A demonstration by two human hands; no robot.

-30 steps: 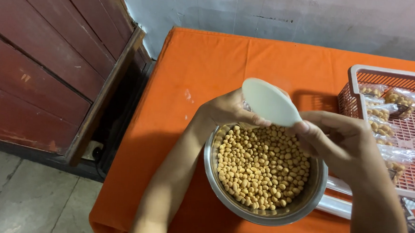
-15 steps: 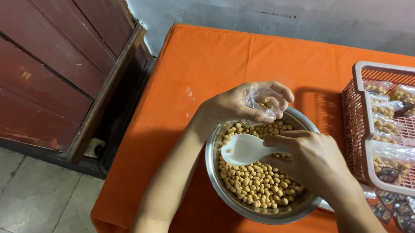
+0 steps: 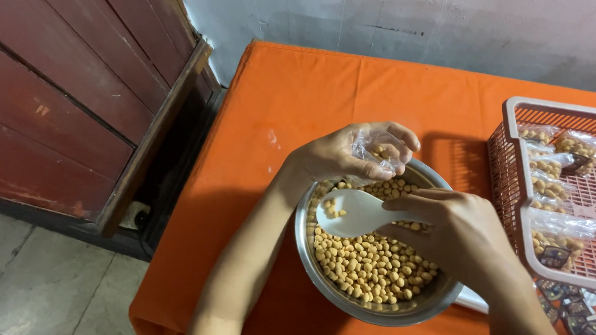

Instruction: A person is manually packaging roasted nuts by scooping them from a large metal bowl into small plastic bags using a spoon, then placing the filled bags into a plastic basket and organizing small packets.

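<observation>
From the head camera: one steel bowl [image 3: 319,274] of countless tan nuts [image 3: 367,266] sits on the orange table [image 3: 301,100]. The left hand [image 3: 343,153] pinches one small clear bag [image 3: 378,149] above the bowl's far rim. The right hand [image 3: 454,233] grips one white spoon [image 3: 351,212] over the nuts. One pink basket [image 3: 515,172] holds several filled packets [image 3: 558,201].

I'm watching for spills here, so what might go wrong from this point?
The white spoon in the right hand carries few nuts and is tilted; some may roll off. The small clear bag in the left hand has a narrow mouth, so nuts could miss it and land outside the metal bowl on the orange cloth.
</observation>
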